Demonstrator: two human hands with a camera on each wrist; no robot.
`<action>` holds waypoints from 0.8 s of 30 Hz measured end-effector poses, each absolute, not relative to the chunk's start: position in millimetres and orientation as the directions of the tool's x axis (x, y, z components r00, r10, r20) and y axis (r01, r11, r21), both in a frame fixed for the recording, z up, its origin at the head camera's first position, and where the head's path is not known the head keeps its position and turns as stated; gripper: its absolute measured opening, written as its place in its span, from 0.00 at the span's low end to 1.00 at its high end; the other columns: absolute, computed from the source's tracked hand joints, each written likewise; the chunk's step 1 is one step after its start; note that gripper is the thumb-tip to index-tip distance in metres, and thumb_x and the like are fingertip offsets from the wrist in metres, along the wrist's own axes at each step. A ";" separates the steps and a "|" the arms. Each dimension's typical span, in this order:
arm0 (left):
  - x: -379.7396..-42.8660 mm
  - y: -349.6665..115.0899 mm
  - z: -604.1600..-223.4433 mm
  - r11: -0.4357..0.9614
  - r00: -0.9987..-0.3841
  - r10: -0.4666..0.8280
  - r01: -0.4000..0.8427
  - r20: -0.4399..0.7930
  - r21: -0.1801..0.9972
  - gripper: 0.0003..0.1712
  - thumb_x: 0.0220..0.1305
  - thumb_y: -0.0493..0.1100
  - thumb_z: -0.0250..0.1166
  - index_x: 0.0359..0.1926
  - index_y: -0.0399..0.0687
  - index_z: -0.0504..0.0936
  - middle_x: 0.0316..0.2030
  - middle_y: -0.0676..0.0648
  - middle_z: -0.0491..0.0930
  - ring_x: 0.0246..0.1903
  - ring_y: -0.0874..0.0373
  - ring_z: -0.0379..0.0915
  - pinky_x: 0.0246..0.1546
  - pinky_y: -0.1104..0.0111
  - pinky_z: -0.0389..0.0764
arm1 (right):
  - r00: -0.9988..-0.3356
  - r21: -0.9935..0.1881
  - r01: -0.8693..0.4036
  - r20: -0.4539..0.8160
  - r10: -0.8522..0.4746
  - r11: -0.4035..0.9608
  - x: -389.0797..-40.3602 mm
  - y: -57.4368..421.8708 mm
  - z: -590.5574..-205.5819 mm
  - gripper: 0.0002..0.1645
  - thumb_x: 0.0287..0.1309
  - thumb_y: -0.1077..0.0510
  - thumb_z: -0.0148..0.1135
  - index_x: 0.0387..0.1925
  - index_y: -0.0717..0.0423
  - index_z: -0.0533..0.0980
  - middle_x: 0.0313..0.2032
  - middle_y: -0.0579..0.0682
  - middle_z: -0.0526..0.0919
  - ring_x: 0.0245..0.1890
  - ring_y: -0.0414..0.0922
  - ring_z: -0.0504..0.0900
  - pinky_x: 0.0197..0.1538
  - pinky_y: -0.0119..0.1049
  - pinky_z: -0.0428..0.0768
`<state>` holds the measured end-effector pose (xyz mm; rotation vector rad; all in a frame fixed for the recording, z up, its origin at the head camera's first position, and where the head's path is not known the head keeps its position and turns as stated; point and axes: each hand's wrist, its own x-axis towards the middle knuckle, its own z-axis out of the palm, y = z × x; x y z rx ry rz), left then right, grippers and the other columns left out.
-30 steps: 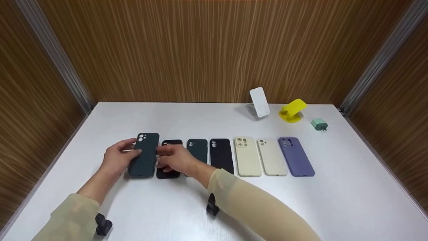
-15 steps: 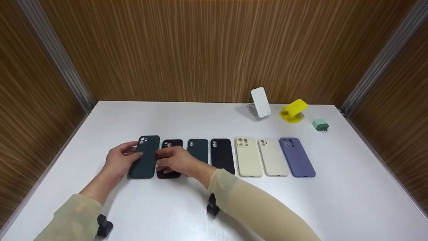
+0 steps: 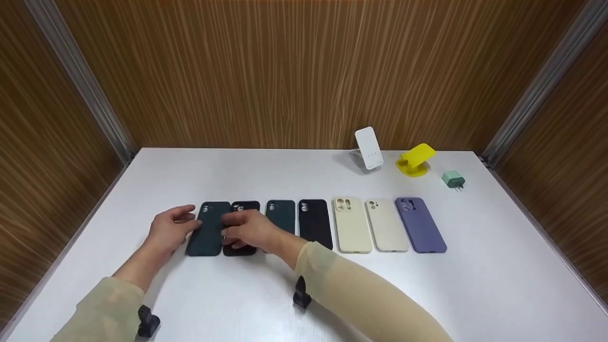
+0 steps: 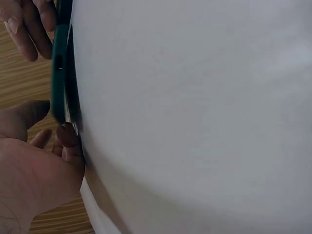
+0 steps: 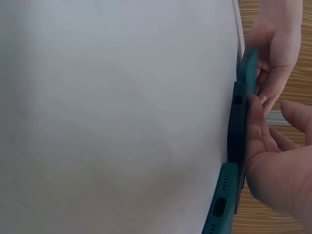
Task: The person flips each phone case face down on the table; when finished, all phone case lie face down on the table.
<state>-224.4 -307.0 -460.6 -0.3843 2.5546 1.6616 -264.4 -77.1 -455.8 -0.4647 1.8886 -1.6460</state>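
A dark teal phone case (image 3: 212,232) lies at the left end of a row of cases. My left hand (image 3: 167,232) pinches its left edge, thumb above and fingertips under that edge in the left wrist view, where the case (image 4: 58,80) leaves a narrow gap over the table. Fingers of my right hand (image 3: 251,230) reach across a black phone case (image 3: 251,205) and touch the teal case's right edge. The right thumb stands apart from it in the right wrist view, beside the black case (image 5: 236,129). Part of the black case is hidden beneath that hand.
Rightward along the white table (image 3: 304,175) lie another teal case (image 3: 281,218), a second black case (image 3: 315,223), two cream cases (image 3: 352,228) and a purple case (image 3: 422,228). Behind stand a white stand (image 3: 369,148), a yellow phone stand (image 3: 418,156) and a green charger plug (image 3: 453,179).
The left-end teal case has come down from a raised, tilted position to lie nearly flat, shifting slightly right towards the black case. Both hands have stayed beside it.
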 end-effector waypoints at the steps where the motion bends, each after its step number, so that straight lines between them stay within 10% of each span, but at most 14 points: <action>1: -224.4 -307.9 -460.6 0.391 -0.966 -0.172 -0.247 -0.193 0.887 0.35 0.76 0.41 0.64 0.79 0.38 0.65 0.68 0.32 0.71 0.67 0.41 0.70 0.51 0.67 0.78 | -0.768 -0.979 0.115 -0.197 -0.609 0.171 -265.2 -77.1 -455.8 0.29 0.71 0.65 0.66 0.71 0.62 0.75 0.60 0.54 0.85 0.47 0.48 0.90 0.50 0.42 0.88; 13: -228.1 -306.1 -443.3 0.480 -0.977 -0.181 -0.189 -0.114 0.856 0.35 0.77 0.46 0.64 0.79 0.43 0.67 0.69 0.35 0.72 0.61 0.44 0.72 0.40 0.67 0.82 | -0.790 -0.990 0.062 -0.125 -0.600 0.124 -287.9 -28.1 -434.0 0.31 0.72 0.63 0.64 0.74 0.63 0.71 0.68 0.61 0.78 0.53 0.52 0.89 0.54 0.44 0.87; 24: -224.1 -305.3 -417.7 0.654 -0.993 -0.093 -0.011 0.066 0.757 0.35 0.77 0.51 0.64 0.77 0.41 0.70 0.67 0.34 0.75 0.64 0.40 0.73 0.61 0.52 0.79 | -0.859 -0.986 -0.074 -0.012 -0.511 0.147 -312.4 72.0 -394.6 0.32 0.73 0.63 0.61 0.76 0.61 0.70 0.71 0.56 0.76 0.55 0.54 0.88 0.56 0.47 0.86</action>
